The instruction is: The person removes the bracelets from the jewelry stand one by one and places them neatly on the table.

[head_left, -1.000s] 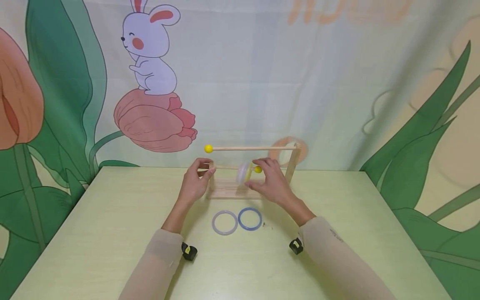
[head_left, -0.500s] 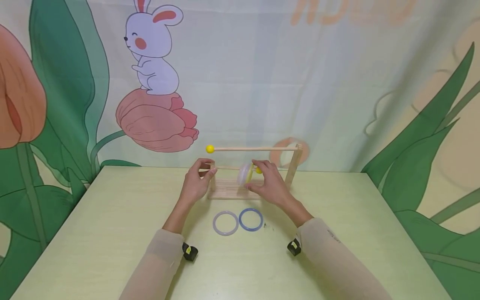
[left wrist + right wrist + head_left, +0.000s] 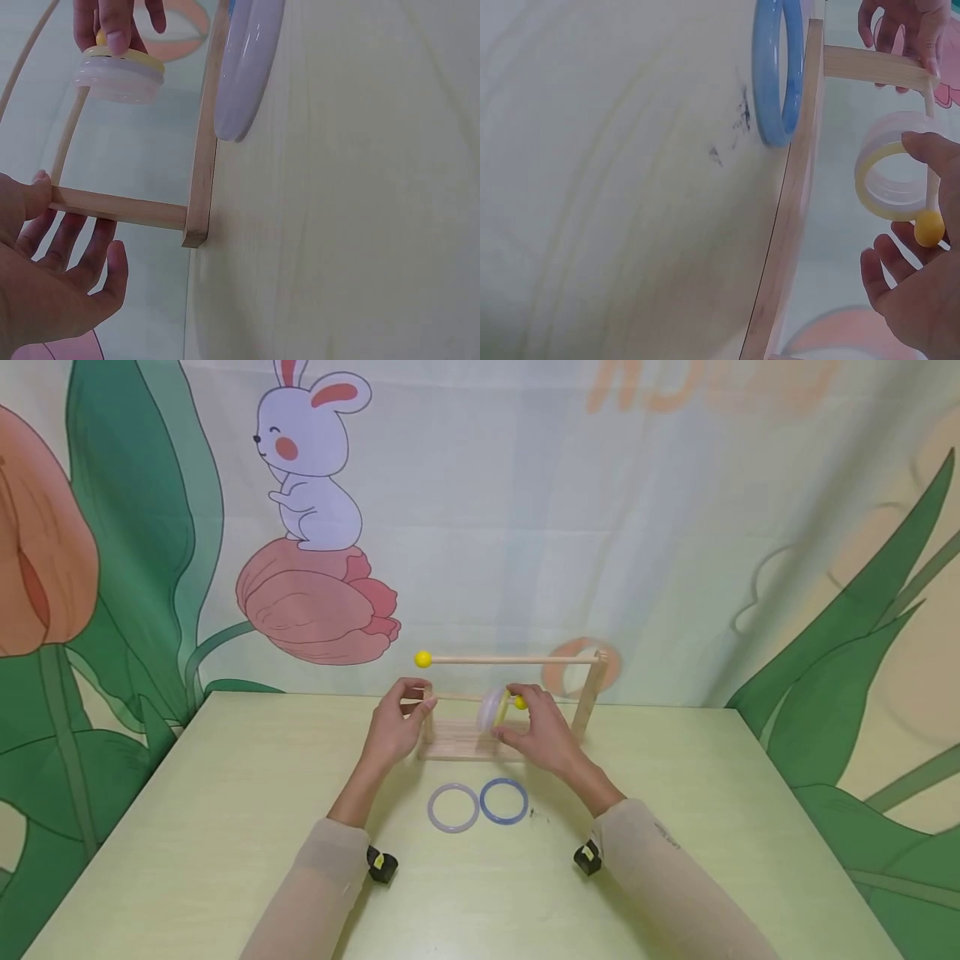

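Note:
In the head view, a wooden rack (image 3: 465, 752) with two rods stands at the far side of the table. My left hand (image 3: 393, 727) grips the top of its short left post (image 3: 142, 210), thumb on one side and fingers on the other. My right hand (image 3: 551, 735) holds a bunch of bangles (image 3: 491, 710) between thumb and fingers. These are pale pink and clear, with a yellow bangle (image 3: 864, 187) at the right end, and they hang around the lower rod (image 3: 69, 135). The yellow ball (image 3: 930, 229) on that rod's tip sits beside my right fingers.
A pale lilac bangle (image 3: 453, 832) and a blue bangle (image 3: 504, 822) lie side by side in front of the rack. Above the hands runs the upper rod (image 3: 510, 660), with a yellow ball at its left tip. A printed curtain (image 3: 480, 527) hangs behind the table.
The head view has shifted slightly. My right hand has edged a little left with the bangles, its fingers now covering part of the yellow ball. My left hand keeps its hold on the post.

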The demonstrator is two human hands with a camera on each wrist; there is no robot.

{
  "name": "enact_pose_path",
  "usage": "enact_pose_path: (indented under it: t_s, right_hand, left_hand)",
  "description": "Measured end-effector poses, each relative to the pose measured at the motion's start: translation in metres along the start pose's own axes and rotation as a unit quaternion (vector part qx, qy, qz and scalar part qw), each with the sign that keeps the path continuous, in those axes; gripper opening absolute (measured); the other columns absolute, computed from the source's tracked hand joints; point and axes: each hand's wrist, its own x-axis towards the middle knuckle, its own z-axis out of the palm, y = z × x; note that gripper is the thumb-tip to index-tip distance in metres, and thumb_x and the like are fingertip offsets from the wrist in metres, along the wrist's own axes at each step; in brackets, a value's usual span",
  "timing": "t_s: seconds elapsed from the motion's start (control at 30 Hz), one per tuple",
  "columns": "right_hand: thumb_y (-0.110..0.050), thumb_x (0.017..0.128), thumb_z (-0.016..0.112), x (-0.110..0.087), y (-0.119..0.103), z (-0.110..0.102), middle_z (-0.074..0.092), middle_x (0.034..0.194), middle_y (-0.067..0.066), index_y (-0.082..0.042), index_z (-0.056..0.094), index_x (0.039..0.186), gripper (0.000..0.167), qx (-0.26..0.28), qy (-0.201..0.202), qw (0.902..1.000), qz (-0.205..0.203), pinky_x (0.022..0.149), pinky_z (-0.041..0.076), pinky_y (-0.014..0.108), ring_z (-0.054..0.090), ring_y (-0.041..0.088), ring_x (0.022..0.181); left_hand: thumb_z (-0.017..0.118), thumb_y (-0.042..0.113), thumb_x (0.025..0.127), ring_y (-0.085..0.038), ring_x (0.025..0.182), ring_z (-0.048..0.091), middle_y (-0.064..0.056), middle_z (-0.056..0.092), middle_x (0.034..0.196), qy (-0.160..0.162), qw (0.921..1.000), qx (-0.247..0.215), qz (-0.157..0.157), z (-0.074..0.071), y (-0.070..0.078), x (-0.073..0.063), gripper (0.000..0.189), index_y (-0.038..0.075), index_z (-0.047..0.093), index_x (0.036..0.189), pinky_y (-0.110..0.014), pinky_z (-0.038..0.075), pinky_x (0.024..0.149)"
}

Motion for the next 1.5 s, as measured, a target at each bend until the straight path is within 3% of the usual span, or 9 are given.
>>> enact_pose_path:
  t_s: [0.93,1.3,1.5]
  right_hand:
    - [-0.022,0.087,0.087,0.001,-0.003,-0.009,0.059,0.134,0.018,0.002,0.051,0.145,0.073,0.008,-0.009,0.9999,-0.003,0.103,0.049,0.050,0.056,0.037,0.118]
    - [-0.021,0.085,0.088,-0.001,0.001,-0.028,0.061,0.124,0.014,0.000,0.052,0.142,0.071,0.008,-0.004,0.9997,-0.022,0.095,0.052,0.049,0.057,0.035,0.121]
    - [-0.023,0.087,0.087,-0.007,0.002,-0.032,0.059,0.137,0.012,-0.001,0.051,0.144,0.070,0.016,-0.020,0.9995,-0.021,0.095,0.053,0.048,0.058,0.032,0.125]
  left_hand:
    - [0.066,0.028,0.108,-0.039,0.123,0.065,-0.014,0.065,0.133,0.006,1.0000,-0.006,0.003,0.002,-0.001,-0.002,0.033,0.015,0.061,0.138,-0.052,0.054,0.104]
    - [0.065,0.027,0.108,-0.038,0.123,0.065,-0.014,0.064,0.134,0.001,1.0000,-0.009,0.000,0.005,0.003,0.003,0.032,0.016,0.060,0.138,-0.052,0.053,0.104]
    - [0.065,0.025,0.108,-0.039,0.124,0.065,-0.014,0.064,0.135,0.005,1.0000,-0.006,0.004,0.003,0.001,0.000,0.033,0.014,0.060,0.139,-0.052,0.053,0.105]
